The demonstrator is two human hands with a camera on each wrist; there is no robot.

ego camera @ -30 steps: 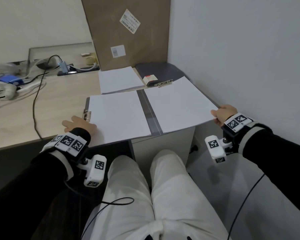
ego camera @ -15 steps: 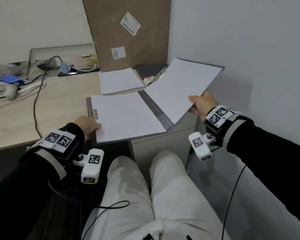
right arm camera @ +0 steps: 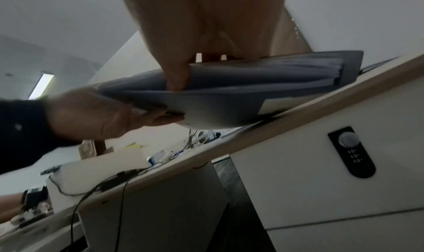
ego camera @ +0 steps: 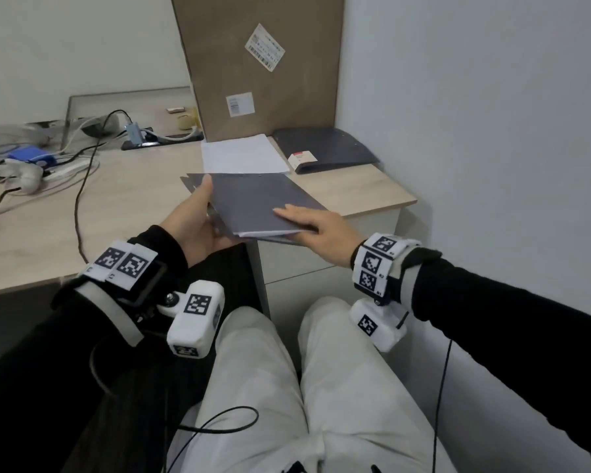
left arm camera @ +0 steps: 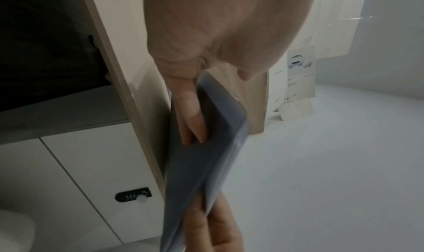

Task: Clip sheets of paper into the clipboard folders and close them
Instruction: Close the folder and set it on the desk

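A grey clipboard folder is nearly closed and held just above the desk's front edge. White sheets show between its covers at the near edge. My left hand grips its left edge, thumb on top, fingers underneath. My right hand lies with fingers flat on the top cover near the right corner; in the right wrist view its thumb is tucked into the folder's open edge. A stack of loose white paper lies behind it. A second closed grey folder sits at the back right.
A tall cardboard box leans against the wall behind the paper. A small red-and-white box rests by the second folder. Cables and devices clutter the wooden desk at left. A white cabinet with a lock stands below.
My right hand swung the folder's right cover up and over to the left, closing it on the sheets. My left hand shifted to grip the left edge and lifted the folder slightly.
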